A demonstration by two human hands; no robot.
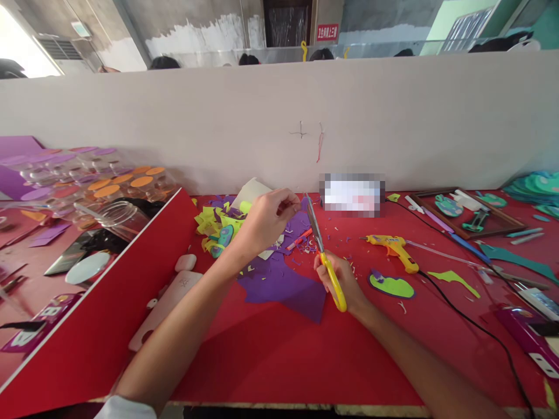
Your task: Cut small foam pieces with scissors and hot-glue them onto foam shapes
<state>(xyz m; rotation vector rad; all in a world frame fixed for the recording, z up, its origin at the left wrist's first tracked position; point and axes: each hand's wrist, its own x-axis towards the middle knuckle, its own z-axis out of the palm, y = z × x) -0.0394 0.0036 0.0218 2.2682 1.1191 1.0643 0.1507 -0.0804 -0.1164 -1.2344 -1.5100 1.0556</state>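
Observation:
My right hand (pixel 345 280) grips yellow-handled scissors (pixel 335 285) above the red tabletop, blades pointing up and away from me. Beside the blades, my left hand (pixel 268 218) is raised with thumb and fingertips pinched together; anything between them is too small to make out. Under both hands lies a cut purple sheet (pixel 283 290), with loose scraps around it. Yellow-green scraps (pixel 207 224) are heaped left of my left hand, and a teal and purple cut-out (pixel 223 237) lies among them. A lime-green cut-out with a purple edge (pixel 393 286) lies right of my right hand.
A yellow glue gun (pixel 395 247) with a black cord lies at right, near a wooden frame (pixel 509 228). A lit phone screen (pixel 353 195), blurred out, leans on the white partition (pixel 244 128). A red divider (pixel 109 297) stands at left, with jars (pixel 124 218) beyond it.

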